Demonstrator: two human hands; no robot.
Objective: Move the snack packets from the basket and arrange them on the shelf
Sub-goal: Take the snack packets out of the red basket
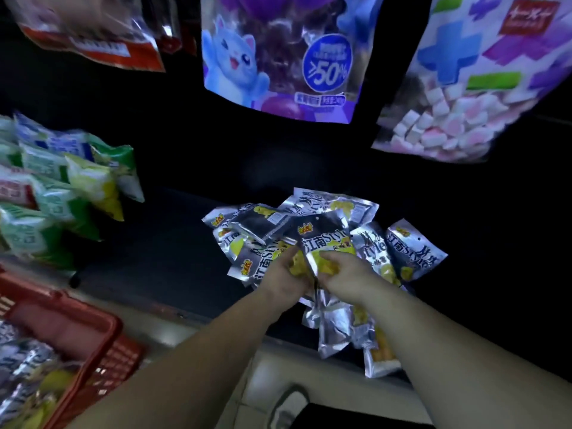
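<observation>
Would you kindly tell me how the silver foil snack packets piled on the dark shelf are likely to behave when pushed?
Probably floppy: the silver foil snack packets crease and sag over the edge of the dark shelf. Likely slippery: their glossy faces overlap in a loose fan. Seemingly light: the left hand and right hand grip several together.

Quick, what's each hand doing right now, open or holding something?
Left hand: holds a silver snack packet.
Right hand: holds the top packet.

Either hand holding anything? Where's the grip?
Yes: left hand and right hand each grip silver-and-black foil snack packets by their lower halves, fingers over the yellow part.
</observation>
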